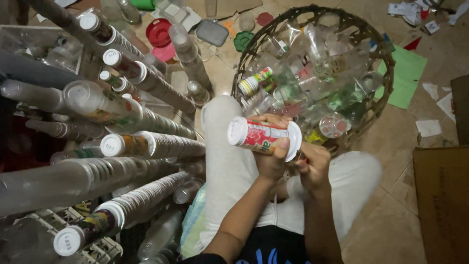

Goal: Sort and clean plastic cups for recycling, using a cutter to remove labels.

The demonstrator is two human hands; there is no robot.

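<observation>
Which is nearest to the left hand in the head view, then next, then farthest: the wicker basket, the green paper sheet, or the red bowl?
From the left hand:
1. Wicker basket, just beyond the hand, to the right.
2. Green paper sheet, past the basket on the right.
3. Red bowl, far off at the upper left.

Indoor light, moderately dim, warm cast on the tile floor (391, 215). Source seems overhead and diffuse; shadows are soft, no hard edges. Left edge goes dark, deep shadow between the stacked plastic cups (161, 144) and in the bottom-left corner. Mild specular glare on clear plastic in the wicker basket (386, 63), which muddles the outlines there. Wide-angle distortion: cup stacks splay outward toward the left edge, the near ones large and soft. Focus is best mid-frame around the printed cup (261, 136); slight motion blur on the right hand (312, 164). Overall grainy, low contrast, fine detail smeared by compression.
</observation>
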